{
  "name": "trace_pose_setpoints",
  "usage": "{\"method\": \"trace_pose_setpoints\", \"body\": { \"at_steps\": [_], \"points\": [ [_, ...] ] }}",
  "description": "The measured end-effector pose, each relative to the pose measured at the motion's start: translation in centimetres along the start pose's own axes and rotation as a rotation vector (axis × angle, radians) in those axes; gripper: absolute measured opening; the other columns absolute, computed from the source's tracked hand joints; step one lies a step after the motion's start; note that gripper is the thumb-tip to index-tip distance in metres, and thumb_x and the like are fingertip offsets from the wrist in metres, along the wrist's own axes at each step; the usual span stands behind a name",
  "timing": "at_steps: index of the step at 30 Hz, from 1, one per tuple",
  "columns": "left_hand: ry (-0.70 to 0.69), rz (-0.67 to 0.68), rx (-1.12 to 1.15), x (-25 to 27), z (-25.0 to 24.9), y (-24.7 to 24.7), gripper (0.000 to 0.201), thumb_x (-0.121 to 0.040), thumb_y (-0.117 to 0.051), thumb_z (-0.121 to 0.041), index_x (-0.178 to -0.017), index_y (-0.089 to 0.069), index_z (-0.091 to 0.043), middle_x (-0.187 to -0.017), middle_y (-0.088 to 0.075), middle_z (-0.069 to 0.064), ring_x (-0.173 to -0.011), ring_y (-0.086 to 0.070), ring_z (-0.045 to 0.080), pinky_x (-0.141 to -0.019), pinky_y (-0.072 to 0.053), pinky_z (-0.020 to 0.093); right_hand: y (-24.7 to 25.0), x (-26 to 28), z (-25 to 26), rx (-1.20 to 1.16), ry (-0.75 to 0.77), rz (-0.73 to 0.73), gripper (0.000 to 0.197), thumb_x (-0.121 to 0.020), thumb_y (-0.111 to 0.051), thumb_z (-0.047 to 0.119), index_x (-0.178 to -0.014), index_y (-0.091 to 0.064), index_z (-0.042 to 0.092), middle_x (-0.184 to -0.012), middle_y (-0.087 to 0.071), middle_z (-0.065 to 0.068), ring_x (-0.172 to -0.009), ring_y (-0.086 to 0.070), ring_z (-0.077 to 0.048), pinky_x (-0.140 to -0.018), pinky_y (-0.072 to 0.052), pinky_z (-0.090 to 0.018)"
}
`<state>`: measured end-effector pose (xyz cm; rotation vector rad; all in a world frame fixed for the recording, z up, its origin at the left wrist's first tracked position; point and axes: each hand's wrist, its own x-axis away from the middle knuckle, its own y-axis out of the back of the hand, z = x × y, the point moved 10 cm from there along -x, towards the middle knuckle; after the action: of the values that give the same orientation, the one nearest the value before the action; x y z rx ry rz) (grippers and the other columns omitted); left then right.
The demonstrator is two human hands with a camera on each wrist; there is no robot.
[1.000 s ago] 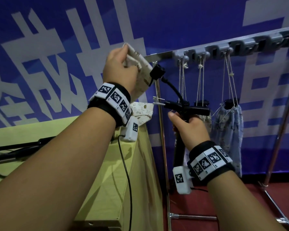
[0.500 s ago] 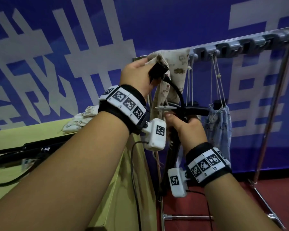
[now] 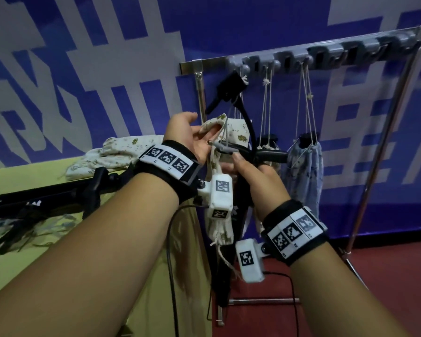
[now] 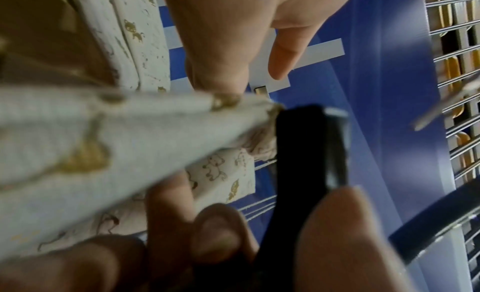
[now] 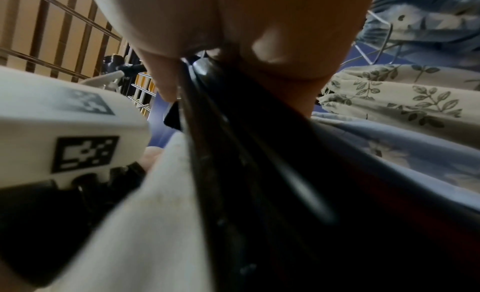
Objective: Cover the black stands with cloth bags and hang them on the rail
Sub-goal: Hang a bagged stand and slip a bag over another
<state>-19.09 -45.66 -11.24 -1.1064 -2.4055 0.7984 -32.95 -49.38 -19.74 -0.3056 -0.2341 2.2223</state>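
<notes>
My left hand (image 3: 192, 138) holds the mouth of a cream cloth bag (image 3: 238, 132) printed with gold cats, level with the stem of a black stand (image 3: 231, 90). The bag's lower part hangs behind my left wrist camera. The stand's clamp head rises bare just under the rail (image 3: 326, 53). My right hand (image 3: 252, 170) grips the stand's stem below its crossbar. In the left wrist view the cloth bag (image 4: 103, 142) stretches toward the black stand (image 4: 298, 152). The right wrist view looks up along the black stand (image 5: 246, 152) under my right hand (image 5: 233, 29).
Two covered stands hang by strings from the rail's grey hooks: a leaf-print bag (image 3: 267, 142) and a blue bag (image 3: 306, 173). Left of the rack, a yellow-green table (image 3: 22, 181) carries another black stand (image 3: 46, 198) and spare bags (image 3: 114, 152). The floor (image 3: 387, 276) is red.
My left hand has brought the cream bag down from the stand's clamp head to its stem, leaving the head bare. My right hand keeps its grip on the stand.
</notes>
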Motion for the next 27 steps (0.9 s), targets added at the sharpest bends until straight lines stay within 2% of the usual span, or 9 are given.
{"method": "trace_pose_setpoints", "body": {
  "at_steps": [6,9,10,14,17,19,21,24,27],
  "points": [
    [0.142,-0.006,0.081,-1.1,2.9,1.9,0.035,-0.100,-0.051,-0.020,-0.107,-0.058,0.014,-0.112,-0.068,0.032,-0.104,-0.073,0.044,-0.091,-0.058,0.058,-0.3,-0.2,-1.4,-0.017,-0.044,0.019,0.063,-0.079,-0.085,0.060,-0.115,-0.079,0.008,-0.113,-0.079,-0.021,-0.106,-0.077,-0.042,-0.104,-0.056,-0.064],
    [0.207,-0.024,-0.099,-1.4,3.7,3.2,0.044,-0.102,-0.047,-0.031,-0.112,-0.062,0.010,-0.114,-0.069,0.028,-0.099,-0.072,0.039,-0.070,-0.063,0.052,-0.5,-0.7,-1.9,0.029,-0.045,0.004,0.085,-0.068,-0.089,0.072,-0.118,-0.077,0.005,-0.112,-0.079,-0.023,-0.105,-0.077,-0.043,-0.102,-0.056,-0.066],
    [0.211,-0.017,-0.152,-1.4,3.7,3.3,0.046,-0.103,-0.045,-0.032,-0.112,-0.063,0.009,-0.112,-0.069,0.027,-0.099,-0.072,0.039,-0.074,-0.063,0.051,-0.5,-0.9,-2.0,0.046,-0.037,-0.005,0.092,-0.062,-0.090,0.076,-0.117,-0.077,0.003,-0.112,-0.078,-0.026,-0.105,-0.076,-0.046,-0.100,-0.056,-0.068],
    [0.125,-0.044,-0.323,-0.7,2.9,3.8,0.039,-0.105,-0.039,-0.012,-0.080,-0.062,0.006,-0.067,-0.072,0.020,-0.088,-0.071,0.037,-0.093,-0.057,0.049,0.1,-1.2,-2.0,0.038,-0.011,-0.047,0.084,-0.069,-0.090,0.065,-0.111,-0.075,-0.006,-0.110,-0.074,-0.035,-0.097,-0.076,-0.048,-0.098,-0.059,-0.064],
    [0.052,-0.055,-0.751,-1.3,3.1,4.3,0.027,-0.110,-0.043,-0.017,-0.100,-0.064,-0.003,-0.095,-0.074,0.018,-0.090,-0.068,0.034,-0.084,-0.059,0.040,0.3,-1.1,-1.8,0.018,-0.003,-0.055,0.067,-0.079,-0.085,0.057,-0.110,-0.079,-0.002,-0.109,-0.076,-0.031,-0.094,-0.075,-0.049,-0.094,-0.060,-0.058],
    [0.104,-0.053,-0.807,-1.8,4.0,5.1,0.024,-0.110,-0.044,-0.020,-0.091,-0.059,-0.015,-0.103,-0.065,0.014,-0.081,-0.066,0.029,-0.072,-0.059,0.038,0.3,-1.1,-1.7,-0.016,-0.012,-0.065,0.055,-0.088,-0.082,0.051,-0.113,-0.080,0.003,-0.110,-0.078,-0.027,-0.090,-0.075,-0.044,-0.087,-0.060,-0.051],
    [0.163,-0.010,-0.914,-2.0,4.8,5.3,0.025,-0.108,-0.044,-0.018,-0.084,-0.052,-0.022,-0.099,-0.062,0.007,-0.082,-0.065,0.025,-0.078,-0.059,0.038,0.3,-1.1,-1.9,-0.067,-0.015,-0.058,0.048,-0.094,-0.078,0.044,-0.119,-0.078,0.003,-0.113,-0.077,-0.029,-0.087,-0.074,-0.039,-0.083,-0.059,-0.046],
    [0.283,0.082,-1.004,-0.7,6.3,5.0,0.020,-0.098,-0.045,-0.007,-0.083,-0.055,-0.015,-0.082,-0.060,0.010,-0.076,-0.062,0.029,-0.080,-0.052,0.038,0.4,-1.3,-2.4,-0.123,-0.021,-0.048,0.051,-0.093,-0.078,0.046,-0.122,-0.077,0.004,-0.118,-0.074,-0.032,-0.106,-0.072,-0.055,-0.098,-0.058,-0.059],
    [0.534,0.208,-1.150,1.5,8.8,5.8,0.012,-0.071,-0.057,-0.006,-0.072,-0.068,-0.008,-0.090,-0.067,0.018,-0.095,-0.064,0.038,-0.095,-0.048,0.049,0.2,-1.5,-2.5,-0.116,-0.034,-0.021,0.056,-0.089,-0.076,0.050,-0.123,-0.077,0.004,-0.117,-0.074,-0.030,-0.088,-0.070,-0.043,-0.086,-0.058,-0.051]
  ]
}}
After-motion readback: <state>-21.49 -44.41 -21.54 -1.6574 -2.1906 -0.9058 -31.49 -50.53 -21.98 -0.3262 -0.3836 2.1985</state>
